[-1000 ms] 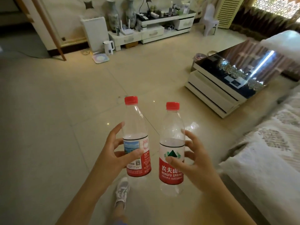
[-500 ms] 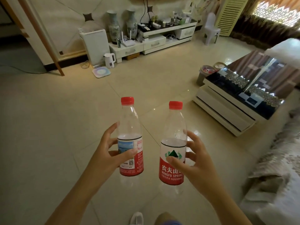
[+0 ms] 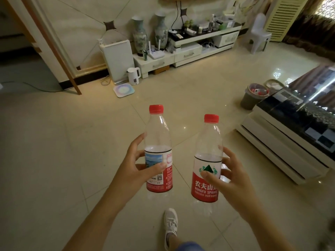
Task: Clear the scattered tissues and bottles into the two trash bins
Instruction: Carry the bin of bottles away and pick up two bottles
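the left hand (image 3: 135, 171) wraps the left bottle (image 3: 158, 151) and the right hand (image 3: 229, 180) wraps the right bottle (image 3: 206, 163), both well short of the bin (image 3: 251, 98) beside the coffee table (image 3: 282, 142); smooth, thin clear plastic with glossy labels may slip or bounce off the rim if tossed.

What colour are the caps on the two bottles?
Both caps are red: the left bottle's cap and the right bottle's cap, clear in the head view.

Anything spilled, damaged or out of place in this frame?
Nothing stands out. Both capped bottles, left and right, are upright in hand, and the bin by the coffee table stands upright.
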The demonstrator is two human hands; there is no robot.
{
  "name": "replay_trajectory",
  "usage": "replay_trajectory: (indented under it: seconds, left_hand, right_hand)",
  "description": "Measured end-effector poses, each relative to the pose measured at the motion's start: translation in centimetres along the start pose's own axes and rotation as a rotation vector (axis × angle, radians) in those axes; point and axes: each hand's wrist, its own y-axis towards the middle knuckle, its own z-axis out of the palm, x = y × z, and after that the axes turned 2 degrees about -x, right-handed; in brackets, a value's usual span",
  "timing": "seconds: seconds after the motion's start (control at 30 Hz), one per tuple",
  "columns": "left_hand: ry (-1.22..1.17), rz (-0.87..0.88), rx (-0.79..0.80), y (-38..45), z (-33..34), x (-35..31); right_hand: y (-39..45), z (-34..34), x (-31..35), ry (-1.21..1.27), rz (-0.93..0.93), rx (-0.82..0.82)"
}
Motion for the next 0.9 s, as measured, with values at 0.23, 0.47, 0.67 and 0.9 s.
replay_trajectory:
  seconds: [0.23, 0.47, 0.67, 0.9]
  left_hand:
    - [-0.032, 0.011, -0.007, 11.9, -0.8, -3.8]
    - [-0.066, 0.01, 0.023, 25.9, -3.2, -6.3]
    - [-0.081, 0.016, 0.078, 38.9, -6.3, -9.2]
    - [-0.002, 0.014, 0.227, 51.0, -7.1, -13.1]
  right_hand:
    - [12.7, 0.7, 4.2, -0.045, -0.045, 0.04]
    - [25.3, 3.0, 7.5, -0.028, -0.016, -0.005]
    - [35.7, 5.3, 10.5, 0.016, 0.004, -0.115]
    - [45.2, 6.2, 12.4, 0.04, 0.042, -0.204]
